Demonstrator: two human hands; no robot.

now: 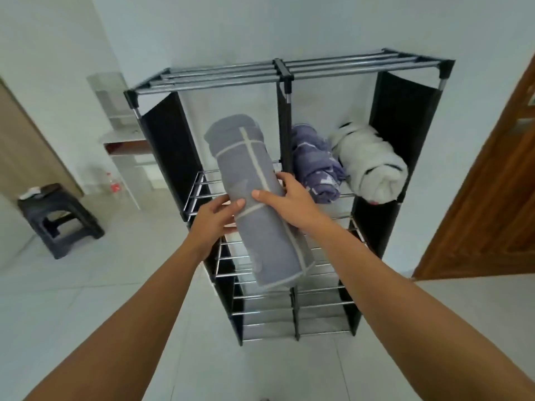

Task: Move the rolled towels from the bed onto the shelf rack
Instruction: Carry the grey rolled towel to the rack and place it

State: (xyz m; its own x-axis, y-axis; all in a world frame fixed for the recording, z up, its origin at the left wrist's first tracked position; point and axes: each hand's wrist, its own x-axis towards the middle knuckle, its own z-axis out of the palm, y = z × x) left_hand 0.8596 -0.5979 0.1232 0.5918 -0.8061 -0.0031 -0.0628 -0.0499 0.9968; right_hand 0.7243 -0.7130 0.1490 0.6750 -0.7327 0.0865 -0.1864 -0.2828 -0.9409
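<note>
Step in hand: placing grey rolled towel point(254, 198) into shelf rack point(285, 72), upper left compartment.
Left hand point(215, 217) gripping roll's left side, fingers wrapping around it; right hand point(286, 199) clasping right side.
Far end entering compartment ahead of hands, near end hanging below wrists.
Purple rolled towel point(315, 166) and white rolled towel point(370, 166) lying right of right hand, touching.
Next move likely needing: pushing roll forward, lowering onto rails, letting go.

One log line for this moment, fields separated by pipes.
grey rolled towel held by left hand and right hand | going into rack upper left bay | purple towel, white towel shelved right
</note>
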